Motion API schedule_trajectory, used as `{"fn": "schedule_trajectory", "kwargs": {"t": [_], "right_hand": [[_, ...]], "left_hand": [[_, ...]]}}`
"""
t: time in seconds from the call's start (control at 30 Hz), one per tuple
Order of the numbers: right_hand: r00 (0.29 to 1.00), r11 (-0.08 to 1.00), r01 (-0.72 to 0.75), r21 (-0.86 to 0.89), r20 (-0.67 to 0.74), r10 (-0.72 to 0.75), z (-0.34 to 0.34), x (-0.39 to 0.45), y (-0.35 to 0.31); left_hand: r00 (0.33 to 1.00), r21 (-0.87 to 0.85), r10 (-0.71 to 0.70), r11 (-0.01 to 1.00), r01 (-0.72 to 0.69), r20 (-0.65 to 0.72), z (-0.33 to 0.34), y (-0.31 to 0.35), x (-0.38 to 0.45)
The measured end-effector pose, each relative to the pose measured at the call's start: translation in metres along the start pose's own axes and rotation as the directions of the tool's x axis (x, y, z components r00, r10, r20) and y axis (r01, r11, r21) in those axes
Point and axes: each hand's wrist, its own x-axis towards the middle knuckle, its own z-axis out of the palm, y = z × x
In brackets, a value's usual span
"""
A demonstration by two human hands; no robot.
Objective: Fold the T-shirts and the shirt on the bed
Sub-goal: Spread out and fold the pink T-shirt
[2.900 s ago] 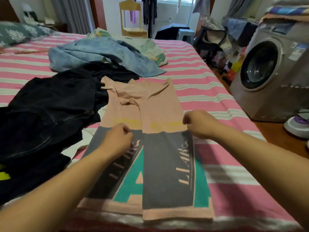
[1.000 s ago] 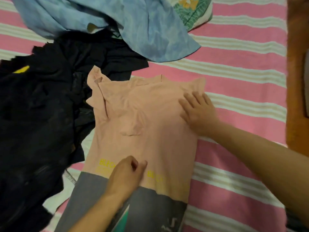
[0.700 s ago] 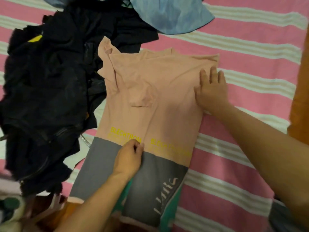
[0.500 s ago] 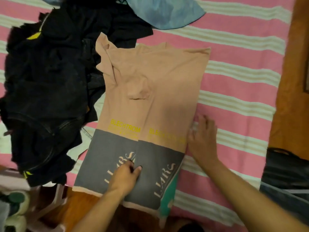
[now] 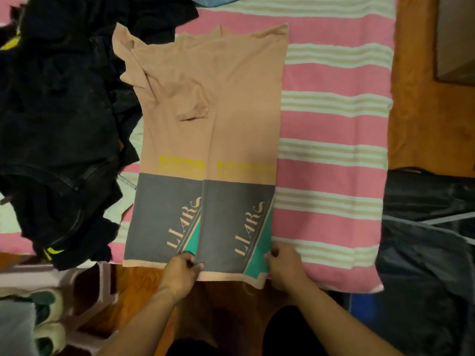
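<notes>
Both hands have slid down from the chest to the hem. The left hand [image 5: 183, 269] and right hand [image 5: 284, 265] each pinch the bottom edge of the peach T-shirt [image 5: 231, 98], lying side-folded on the striped bed [image 5: 334, 124]; lifting the hem toward the collar likely comes next.

blue garment [image 5: 214, 0] cut off above

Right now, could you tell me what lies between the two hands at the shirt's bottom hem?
In the head view, only the peach T-shirt's grey printed panel spans the left hand and right hand.
</notes>
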Motion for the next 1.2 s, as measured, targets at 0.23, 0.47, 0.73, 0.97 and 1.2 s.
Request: {"fn": "schedule_trajectory", "kwargs": {"t": [0.23, 0.47, 0.73, 0.97, 1.2], "right_hand": [[0.975, 0.997, -0.050, -0.065, -0.220, 0.034, -0.006, -0.018, -0.019], [0.838, 0.886, 0.371, -0.277, -0.311, -0.448, -0.070, 0.033, -0.168], [0.670, 0.602, 0.605, -0.522, -0.075, -0.738, -0.096, 0.124, -0.350], [0.534, 0.241, 0.682, -0.691, 0.245, -0.809, -0.039, 0.161, -0.472], [0.535, 0.043, 0.645, -0.763, 0.410, -0.739, -0.061, 0.159, -0.499]], "left_hand": [[0.998, 0.636, 0.051, 0.769, -0.066, 0.043, -0.010, 0.011, -0.006], [0.975, 0.134, 0.213, 0.970, -0.203, -0.068, -0.112, 0.121, 0.047], [0.907, -0.578, -0.074, 0.791, -0.199, -0.415, -0.187, 0.234, 0.146], [0.950, -0.590, 0.013, 0.781, -0.205, -0.313, -0.176, 0.228, 0.175], [0.921, -0.397, 0.001, 0.902, -0.169, -0.389, -0.159, 0.231, 0.168]]}}
